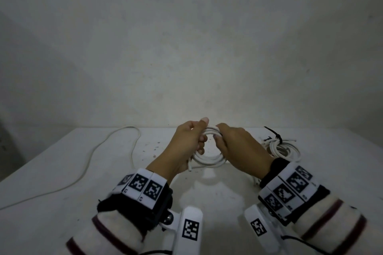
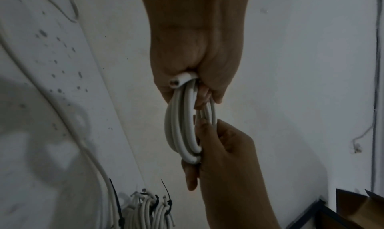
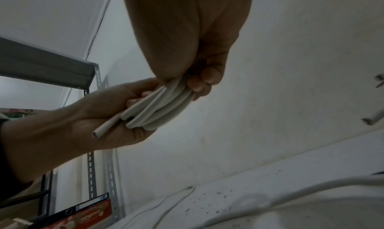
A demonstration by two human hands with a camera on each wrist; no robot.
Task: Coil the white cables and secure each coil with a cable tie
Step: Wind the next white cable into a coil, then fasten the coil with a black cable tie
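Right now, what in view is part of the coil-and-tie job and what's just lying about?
Job:
- white coil, gripped by left hand and right hand
- uncoiled white cable on the table
- finished coils with black cable ties

Lying about:
- metal shelf
- red box under it
- cardboard box

The head camera looked forward and down from above onto the speckled white tabletop (image 1: 68, 172), both hands near the frame's centre. The left wrist camera looked along the left hand (image 2: 195, 51) from very close, and the right wrist camera likewise along the right hand (image 3: 187, 35). All three views shared the round coil of thick white cable (image 1: 209, 160) held between the hands.
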